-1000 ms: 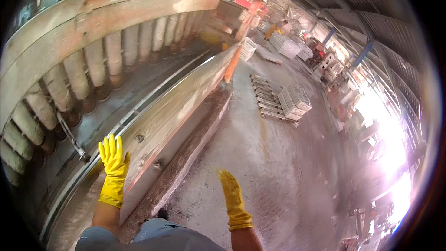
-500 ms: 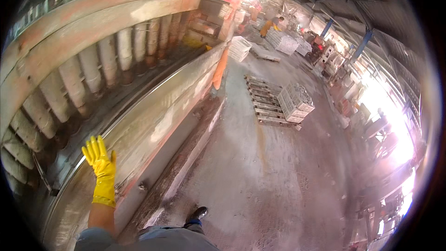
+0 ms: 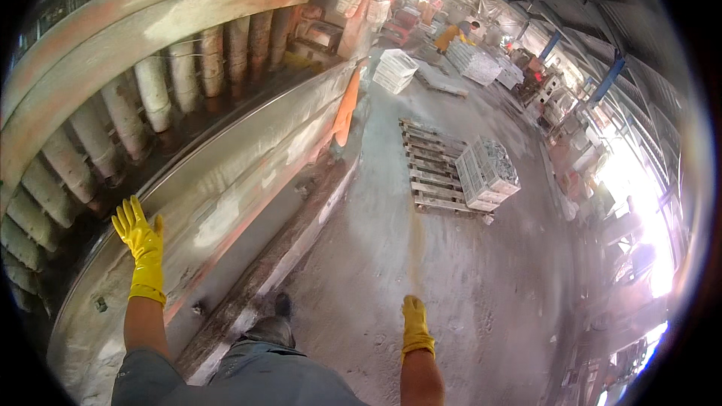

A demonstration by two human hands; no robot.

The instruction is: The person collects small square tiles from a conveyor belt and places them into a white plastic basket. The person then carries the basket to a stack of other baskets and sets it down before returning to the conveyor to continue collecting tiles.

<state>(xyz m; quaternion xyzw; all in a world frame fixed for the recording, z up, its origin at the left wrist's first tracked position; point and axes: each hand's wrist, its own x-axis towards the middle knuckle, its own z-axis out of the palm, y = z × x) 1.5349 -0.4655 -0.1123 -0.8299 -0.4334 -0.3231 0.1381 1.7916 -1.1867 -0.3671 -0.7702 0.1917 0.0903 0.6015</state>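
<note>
My left hand (image 3: 138, 237), in a long yellow rubber glove, lies with stretched fingers at the upper edge of a long metal side panel (image 3: 233, 173). The panel belongs to a large machine, worn orange and grey. Behind the panel stands a row of pale cylinders (image 3: 154, 98) under a curved-looking beam (image 3: 158, 30). My right hand (image 3: 416, 325), gloved in yellow too, hangs over the floor with its fingers curled in and nothing visible in them.
Ahead on the wet grey floor (image 3: 451, 278) lies a wooden pallet (image 3: 435, 173) with a stack of pale blocks (image 3: 487, 174). Another white stack (image 3: 395, 71) stands farther back. A person (image 3: 455, 34) bends beside more stacks. A low kerb (image 3: 293, 256) runs along the machine.
My right hand has come into view at the lower middle. My left hand is still at the panel's edge, while the pallet and the stacks appear a little nearer.
</note>
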